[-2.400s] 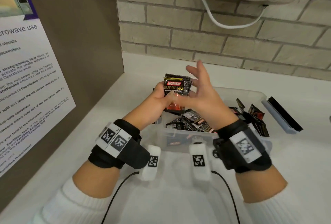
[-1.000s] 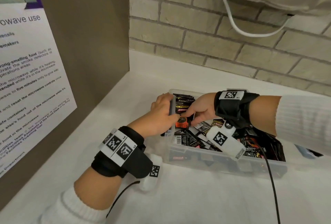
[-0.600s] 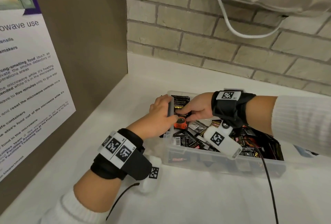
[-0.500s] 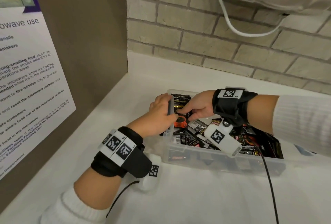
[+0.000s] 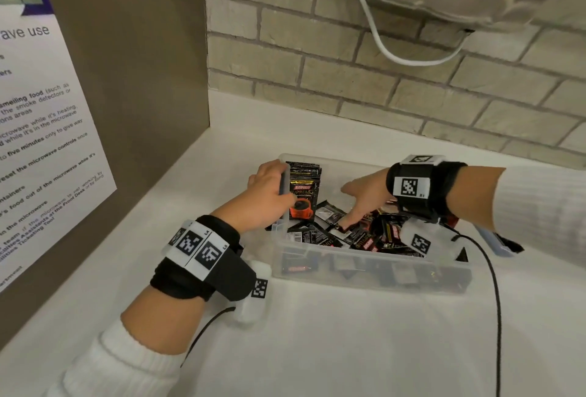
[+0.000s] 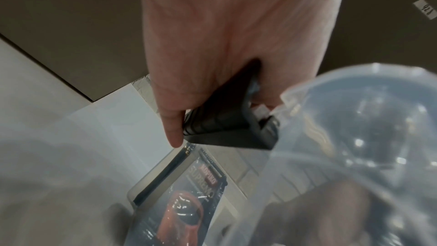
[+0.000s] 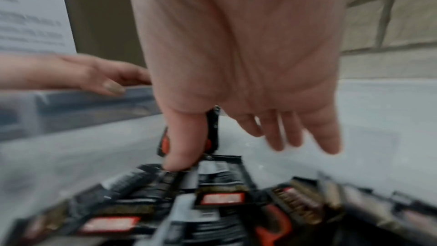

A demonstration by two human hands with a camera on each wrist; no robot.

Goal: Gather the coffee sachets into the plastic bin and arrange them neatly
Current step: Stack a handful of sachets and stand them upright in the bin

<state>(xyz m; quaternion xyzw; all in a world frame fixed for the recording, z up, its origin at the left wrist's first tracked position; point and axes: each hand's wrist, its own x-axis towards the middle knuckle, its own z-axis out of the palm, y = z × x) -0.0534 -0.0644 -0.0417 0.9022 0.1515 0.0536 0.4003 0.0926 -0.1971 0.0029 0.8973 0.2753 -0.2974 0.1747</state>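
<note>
a stack of coffee sachets (image 5: 303, 189) now stands upright against the left end wall of the plastic bin (image 5: 364, 273) on the white worktop (image 5: 348, 339), where a second ago the right hand was still pressing it into place. the left hand (image 5: 269, 193) grips that end of the bin, its fingers (image 6: 172, 128) curled over the rim and clamped against the top of the stack, keeping it from tipping. the right hand (image 5: 364, 197) has let go and moved on to the loose sachets (image 5: 374, 235) heaped across the rest of the bin; its fingers (image 7: 295, 132) are spread apart and hold nothing, thumb tip dipping down onto the heap, though motion blur in the wrist view makes actual contact hard to confirm. the shift suggests one bundle is settled and the next pick is starting. most sachets still lie jumbled, so the neat arranging looks far from finished, and the standing stack may slump if the left hand lets go.
</note>
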